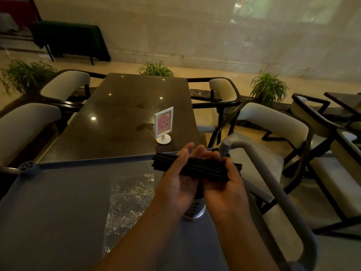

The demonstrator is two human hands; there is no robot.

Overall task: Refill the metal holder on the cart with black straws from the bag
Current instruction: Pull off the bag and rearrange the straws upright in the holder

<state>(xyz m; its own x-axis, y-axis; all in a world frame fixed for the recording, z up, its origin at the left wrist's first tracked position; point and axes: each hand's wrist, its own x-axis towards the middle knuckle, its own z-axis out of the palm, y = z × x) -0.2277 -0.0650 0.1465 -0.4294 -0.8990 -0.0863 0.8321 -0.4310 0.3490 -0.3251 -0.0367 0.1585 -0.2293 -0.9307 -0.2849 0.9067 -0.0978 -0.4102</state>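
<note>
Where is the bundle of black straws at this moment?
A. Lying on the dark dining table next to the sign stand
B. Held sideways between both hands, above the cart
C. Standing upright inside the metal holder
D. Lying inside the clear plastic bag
B: the bundle of black straws lies roughly level, gripped by the left hand and the right hand, above the metal holder; the clear plastic bag lies flat on the cart.

Restaurant dining room, dark glossy table [125, 114], cushioned armchairs [273, 130], menu stand [163, 124], service cart [58, 202]
</note>
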